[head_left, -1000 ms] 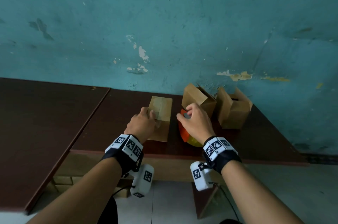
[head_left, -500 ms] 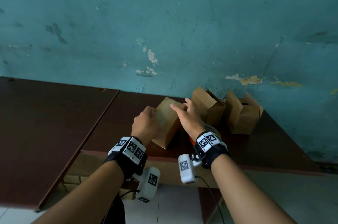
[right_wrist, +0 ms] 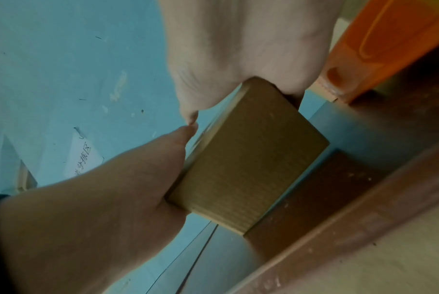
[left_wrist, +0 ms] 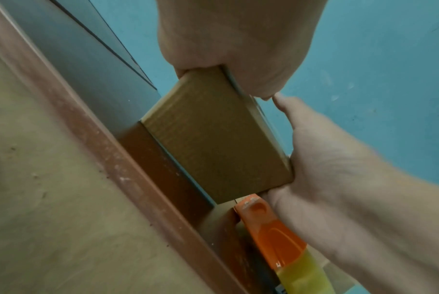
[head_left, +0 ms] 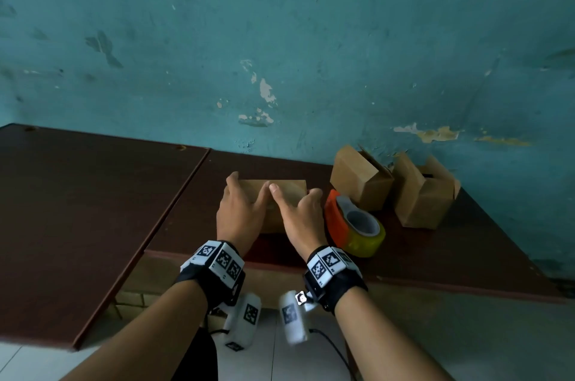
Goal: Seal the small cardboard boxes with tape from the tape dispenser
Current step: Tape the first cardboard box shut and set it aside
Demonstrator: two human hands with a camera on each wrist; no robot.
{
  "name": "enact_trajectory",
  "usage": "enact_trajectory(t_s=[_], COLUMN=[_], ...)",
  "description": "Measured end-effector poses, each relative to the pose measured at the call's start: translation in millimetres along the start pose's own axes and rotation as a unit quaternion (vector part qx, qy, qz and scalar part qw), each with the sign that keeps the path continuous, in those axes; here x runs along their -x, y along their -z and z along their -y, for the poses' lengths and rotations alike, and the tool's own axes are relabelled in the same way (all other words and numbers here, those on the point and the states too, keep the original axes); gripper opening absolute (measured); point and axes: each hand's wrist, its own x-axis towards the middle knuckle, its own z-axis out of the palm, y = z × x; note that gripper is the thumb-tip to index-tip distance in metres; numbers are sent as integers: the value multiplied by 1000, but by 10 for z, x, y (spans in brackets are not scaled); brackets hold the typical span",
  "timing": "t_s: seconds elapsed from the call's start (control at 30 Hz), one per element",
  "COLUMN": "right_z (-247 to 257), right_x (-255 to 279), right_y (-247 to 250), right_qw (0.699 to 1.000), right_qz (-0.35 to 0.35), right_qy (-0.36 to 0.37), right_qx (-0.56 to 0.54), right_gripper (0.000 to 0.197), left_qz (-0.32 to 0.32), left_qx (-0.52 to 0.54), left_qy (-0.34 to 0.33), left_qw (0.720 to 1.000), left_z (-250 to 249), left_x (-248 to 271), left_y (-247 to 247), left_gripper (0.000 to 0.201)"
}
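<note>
Both hands, left hand (head_left: pixel 241 212) and right hand (head_left: pixel 300 214), grip the box (head_left: pixel 287 190) on the table (head_left: pixel 193 209), fingers wrapped over its ends, thumbs touching. Squeeze harder and I'd guess the flaps buckle, or my right wrist bumps the tape dispenser (head_left: pixel 353 226) just beside it.

Head above; wrists close below box (head_left: pixel 273 194)

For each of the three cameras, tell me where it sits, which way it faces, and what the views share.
Head: on the person's head, facing forward and down at the table; both forearms, left hand and right hand show.
Left wrist: below the left hand, facing along it at the cardboard box; both hands show.
Right wrist: below the right hand, facing along it at the box; both hands show.
Shared: all show the box and the orange tape dispenser.
</note>
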Motion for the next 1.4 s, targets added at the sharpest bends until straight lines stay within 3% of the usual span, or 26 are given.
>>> enact_trajectory(t_s=[0.13,0.3,0.53,0.7,1.03,1.2,1.3,1.37,1.4], right_z=[-51,-40,-114,-141,-183,-133,-159,-177,-185], right_x=[15,-11,-191,-253,-280,-233,-266,-295,-302], right_y=[-52,-32,-30,-2,94,164,163,129,112], right_qw=[999,997,996,998,998,995,996,994,993], right_qz=[-36,-37,-32,-19,37,75,68,70,61], right_qy=[18,27,43,42,-38,-72,-49,-20,-17], right_qx=[30,58,75,32,-35,-9,26,84,95], right_gripper=[95,83,71,58,60,73,64,52,56], left_qz=[-15,-18,-20,-24,15,60,71,60,49], left_qx=[-42,-42,-18,-6,110,139,124,85,65], left_qy=[-7,-1,19,17,95,143,145,143,141], left_qw=[999,999,999,1000,989,978,979,984,987], left_z=[8,26,83,82,77,123,125,121,112], left_x=[23,29,-45,-80,-127,-143,-148,-155,-148], left_y=[-45,-57,-22,21,45,49,55,53,50], left_gripper=[88,90,55,48,65,74,78,71,67])
